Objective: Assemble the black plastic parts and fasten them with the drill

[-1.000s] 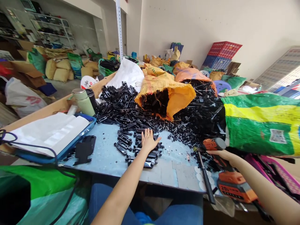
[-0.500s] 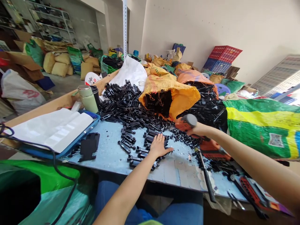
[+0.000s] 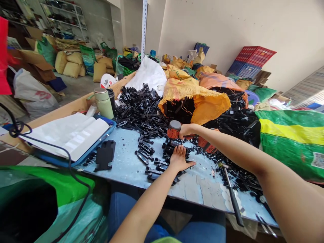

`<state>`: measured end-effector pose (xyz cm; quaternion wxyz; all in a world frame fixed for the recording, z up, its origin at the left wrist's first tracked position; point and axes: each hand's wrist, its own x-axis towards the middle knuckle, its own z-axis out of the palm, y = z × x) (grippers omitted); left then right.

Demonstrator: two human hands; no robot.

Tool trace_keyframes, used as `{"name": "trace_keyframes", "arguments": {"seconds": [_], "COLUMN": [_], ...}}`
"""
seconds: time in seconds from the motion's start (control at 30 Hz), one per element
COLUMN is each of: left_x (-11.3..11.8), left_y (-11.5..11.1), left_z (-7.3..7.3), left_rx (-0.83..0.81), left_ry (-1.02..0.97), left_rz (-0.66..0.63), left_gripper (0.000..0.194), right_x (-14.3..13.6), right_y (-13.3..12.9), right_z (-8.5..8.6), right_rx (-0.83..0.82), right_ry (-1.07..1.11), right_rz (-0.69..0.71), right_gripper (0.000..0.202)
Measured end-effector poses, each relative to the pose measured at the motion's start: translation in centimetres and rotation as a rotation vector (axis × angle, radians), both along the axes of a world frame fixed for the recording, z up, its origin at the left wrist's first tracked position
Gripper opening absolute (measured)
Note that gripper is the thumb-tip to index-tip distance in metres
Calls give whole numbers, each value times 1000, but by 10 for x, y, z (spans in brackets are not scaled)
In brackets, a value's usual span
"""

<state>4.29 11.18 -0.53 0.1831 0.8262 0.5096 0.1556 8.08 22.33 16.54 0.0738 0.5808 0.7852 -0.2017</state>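
Note:
My right hand (image 3: 186,131) is wrapped round the grip of an orange and black cordless drill (image 3: 174,129). The drill's front end is over the row of black plastic parts (image 3: 168,148), its tip hidden from me. Fingers spread, my left hand (image 3: 179,158) lies flat on those parts, pressing against the near ones. More black parts (image 3: 155,170) lie in rows left of it, with a few link-shaped pieces (image 3: 141,157) apart. Loose screws (image 3: 212,157) are scattered to the right, around the drill's battery end.
A large heap of black parts (image 3: 141,108) lies behind, beside an open yellow sack (image 3: 210,104). A hammer (image 3: 233,195) rests at the table's front right. Left are a green flask (image 3: 103,103), a blue tray (image 3: 76,163) with paper, and a black cable (image 3: 60,146).
My right hand has brought the drill leftward, from above the screws to over the row of black parts. My left hand stays on the parts. The camera view has shifted slightly.

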Motion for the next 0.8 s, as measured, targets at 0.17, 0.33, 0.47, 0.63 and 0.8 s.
{"name": "trace_keyframes", "arguments": {"seconds": [0.17, 0.33, 0.47, 0.63, 0.8], "left_x": [0, 2, -1, -15, -27], "left_y": [-1, 2, -3, -46, -77], "left_z": [0, 2, 11, 12, 11], "left_rx": [28, 37, -32, -42, -69], "left_ry": [-7, 0, 5, -52, -69], "left_rz": [18, 29, 20, -42, -62], "left_gripper": [107, 105, 106, 103, 98], "right_x": [1, -11, -19, -8, -3], "right_y": [-14, -27, -37, -63, -84], "right_z": [0, -1, 5, 11, 8], "right_rx": [-166, -216, -195, -190, -210], "right_ry": [-242, -318, -338, -375, -419], "right_rz": [126, 216, 251, 272, 281], "right_gripper": [9, 15, 23, 25, 24]}}
